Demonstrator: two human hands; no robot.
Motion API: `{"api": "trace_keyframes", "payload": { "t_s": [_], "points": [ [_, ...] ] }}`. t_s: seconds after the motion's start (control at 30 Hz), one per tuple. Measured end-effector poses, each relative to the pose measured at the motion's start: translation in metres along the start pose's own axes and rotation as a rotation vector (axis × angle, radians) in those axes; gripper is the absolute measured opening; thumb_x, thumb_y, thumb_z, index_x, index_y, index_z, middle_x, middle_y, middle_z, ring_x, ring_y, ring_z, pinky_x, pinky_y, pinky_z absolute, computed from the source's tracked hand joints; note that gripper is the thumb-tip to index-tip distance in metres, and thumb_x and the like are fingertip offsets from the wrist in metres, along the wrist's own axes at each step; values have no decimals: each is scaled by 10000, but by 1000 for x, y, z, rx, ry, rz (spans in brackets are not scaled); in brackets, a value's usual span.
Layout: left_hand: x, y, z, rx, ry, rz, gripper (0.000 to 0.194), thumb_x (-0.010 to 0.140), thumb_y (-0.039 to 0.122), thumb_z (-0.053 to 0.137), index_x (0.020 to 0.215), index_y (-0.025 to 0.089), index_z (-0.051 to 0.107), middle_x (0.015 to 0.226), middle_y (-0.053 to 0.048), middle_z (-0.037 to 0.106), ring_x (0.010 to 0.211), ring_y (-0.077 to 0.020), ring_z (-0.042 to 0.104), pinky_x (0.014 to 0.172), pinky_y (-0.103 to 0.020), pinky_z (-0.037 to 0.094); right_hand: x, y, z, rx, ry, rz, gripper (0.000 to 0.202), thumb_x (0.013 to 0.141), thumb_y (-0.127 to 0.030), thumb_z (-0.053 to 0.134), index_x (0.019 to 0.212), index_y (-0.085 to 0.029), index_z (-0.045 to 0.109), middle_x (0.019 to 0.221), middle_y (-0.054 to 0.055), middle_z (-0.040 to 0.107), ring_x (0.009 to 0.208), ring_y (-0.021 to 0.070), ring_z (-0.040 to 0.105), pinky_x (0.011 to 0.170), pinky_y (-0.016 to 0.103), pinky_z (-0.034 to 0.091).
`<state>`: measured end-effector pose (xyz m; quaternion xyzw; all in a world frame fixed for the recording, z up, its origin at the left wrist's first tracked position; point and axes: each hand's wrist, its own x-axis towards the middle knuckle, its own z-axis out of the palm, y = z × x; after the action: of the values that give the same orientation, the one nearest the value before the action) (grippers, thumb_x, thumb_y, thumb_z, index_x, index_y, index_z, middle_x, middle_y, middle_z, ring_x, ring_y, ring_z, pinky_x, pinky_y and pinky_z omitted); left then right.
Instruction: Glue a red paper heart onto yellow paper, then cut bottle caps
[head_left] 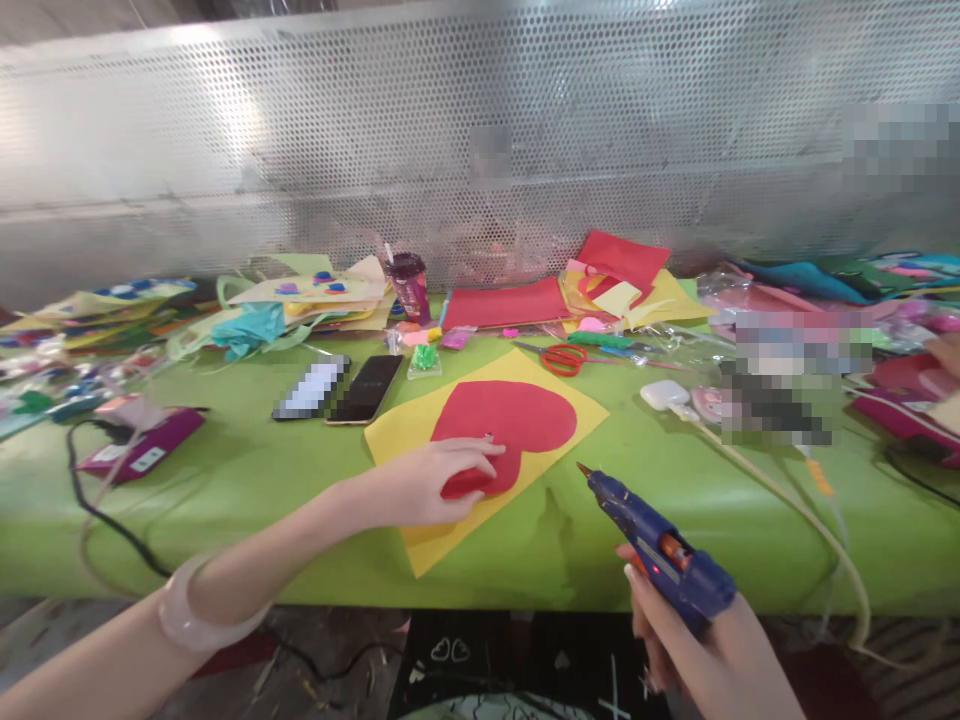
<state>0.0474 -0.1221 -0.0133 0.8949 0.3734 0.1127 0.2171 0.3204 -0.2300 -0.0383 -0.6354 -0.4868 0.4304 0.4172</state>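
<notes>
Easiest lane for a hand is the bare green surface (pixel 236 460) between the two phones (pixel 366 390) and the purple power strip (pixel 146 445), though a black cord hangs around its left end. On the right there's a decent gap between the yellow sheet (pixel 421 545) and the pale cable (pixel 765 485), but the glue gun (pixel 660 545) pokes its nozzle into it. Far side's rough: scissors (pixel 564 360) by the sheet, then craft clutter, then a perforated metal panel (pixel 337 150) walling everything off. Left hand (pixel 450 480) blocks the sheet's near edge.
</notes>
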Motion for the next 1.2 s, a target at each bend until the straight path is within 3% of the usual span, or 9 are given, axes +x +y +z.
{"api": "trace_keyframes", "payload": {
  "t_s": [0.1,0.33,0.77,1.2],
  "points": [
    [3,-1,0,-90,41,-18,135,875,271,494,856,222,618,1290,-43,604,1290,-208,470,1081,-368,381,2,-8,8,-31,-82,-14,423,775,-604,540,736,-185,576,431,-62,454,322,125,481,369,240,424],
    [7,-4,-1,-340,96,-114,170,851,203,510,684,210,480,1250,-67,622,1242,-206,515,1022,-382,417,5,-30,22,-159,-213,-42,304,815,-508,485,729,-221,535,338,-86,404,333,124,465,375,209,429],
    [3,-6,3,-393,120,-97,192,807,157,516,644,214,432,1264,-79,599,1248,-231,500,999,-396,418,17,-38,37,-255,-187,-78,299,836,-475,467,645,-250,418,341,-96,381,305,135,494,375,232,428],
    [3,-7,3,-408,112,-80,205,826,169,501,640,216,429,1267,-80,598,1251,-231,494,978,-387,430,18,-34,41,-301,-123,-94,234,827,-420,464,666,-250,449,305,-93,390,277,143,475,351,241,403]
  ]
}}
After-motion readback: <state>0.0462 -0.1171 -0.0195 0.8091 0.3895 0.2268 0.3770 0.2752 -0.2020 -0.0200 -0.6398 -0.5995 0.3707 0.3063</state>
